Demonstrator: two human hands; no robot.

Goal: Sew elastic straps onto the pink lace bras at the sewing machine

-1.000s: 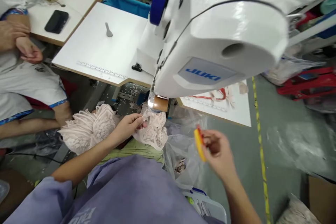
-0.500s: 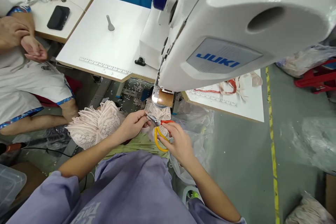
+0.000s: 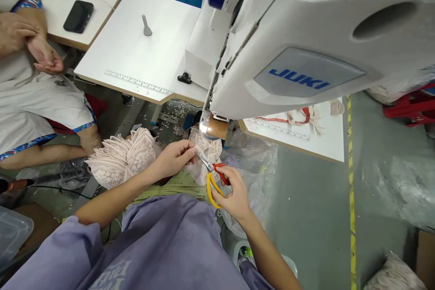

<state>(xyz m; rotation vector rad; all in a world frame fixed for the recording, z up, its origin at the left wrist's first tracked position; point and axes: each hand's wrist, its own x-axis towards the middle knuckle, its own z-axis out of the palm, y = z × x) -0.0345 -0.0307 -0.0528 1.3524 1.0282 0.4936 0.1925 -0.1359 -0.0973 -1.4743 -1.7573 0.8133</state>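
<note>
In my right hand [image 3: 234, 190] is a pair of scissors [image 3: 213, 186] with one yellow and one red handle loop; the blades point up and left toward my left fingertips. My left hand [image 3: 177, 157] pinches the edge of a pale pink lace piece [image 3: 208, 146], just beside the scissor tips. This lace hangs below the sewing machine's rounded metal end [image 3: 210, 128]. Left of my left wrist rests a bundle of pale pink lace bra cups [image 3: 124, 156]. Green fabric [image 3: 170, 188] lies across my lap.
The white sewing machine [image 3: 306, 54] fills the upper right. A white tabletop [image 3: 132, 41] with a printed ruler stands left, another tabletop [image 3: 326, 145] with lace and red strips right. A seated person's hand [image 3: 45, 56] is far left, near a black phone [image 3: 79, 16]. Clear plastic [image 3: 261, 176] hangs below.
The scissors and my right hand have moved slightly down and right, away from my left fingers, so more of the blades shows. My left hand keeps its pinch. The view has shifted a little.
</note>
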